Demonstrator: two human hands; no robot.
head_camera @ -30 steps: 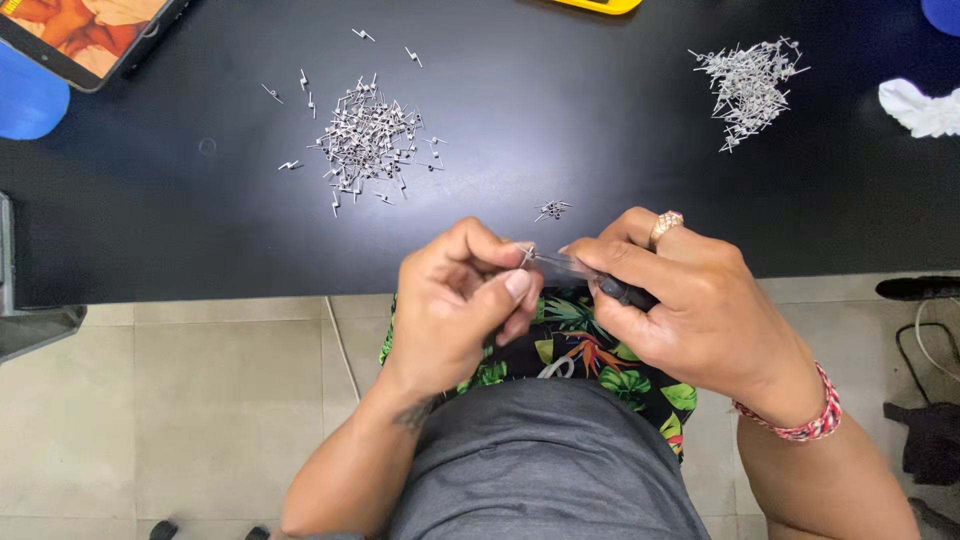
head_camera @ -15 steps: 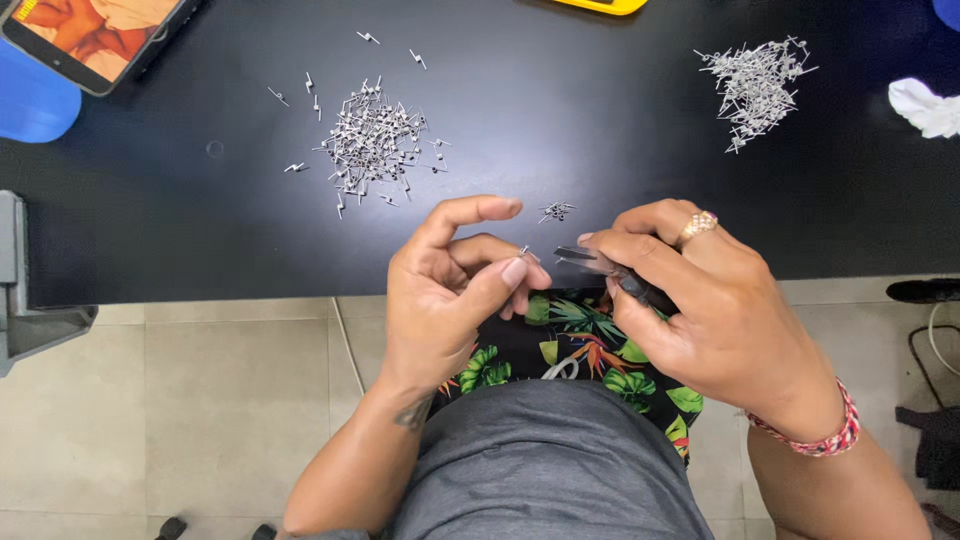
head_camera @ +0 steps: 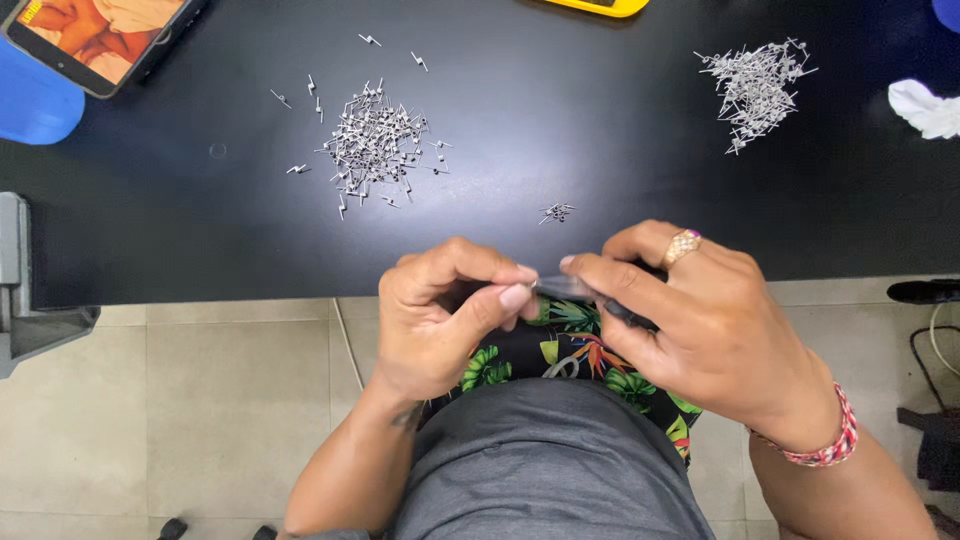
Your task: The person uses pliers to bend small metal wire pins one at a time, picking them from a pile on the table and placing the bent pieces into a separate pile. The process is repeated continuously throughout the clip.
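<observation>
2 hands meet just off the near edge of the black tabletop [head_camera: 600, 130], over my lap. My left hand [head_camera: 440, 320] has its fingers [head_camera: 512, 296] pinched shut on something tiny at the tip of the dark slim tool [head_camera: 600, 298]; the piece itself is too small for me to make out. My right hand [head_camera: 700, 320] is closed around that tool, gripping it with the tip pointing left toward the other hand's thumb and forefinger. A ring [head_camera: 685, 245] sits on the right hand and a red-and-white bracelet [head_camera: 830, 440] on its wrist.

On the tabletop, a small cluster of metal pins [head_camera: 556, 212] lies near the hands, just beyond them. A larger pile of pins [head_camera: 372, 140] lies farther left, with a few strays around it, and another pile [head_camera: 752, 88] sits well apart at the far right. A phone [head_camera: 100, 35] rests at the far left corner, a white cloth [head_camera: 925, 108] at the right edge.
</observation>
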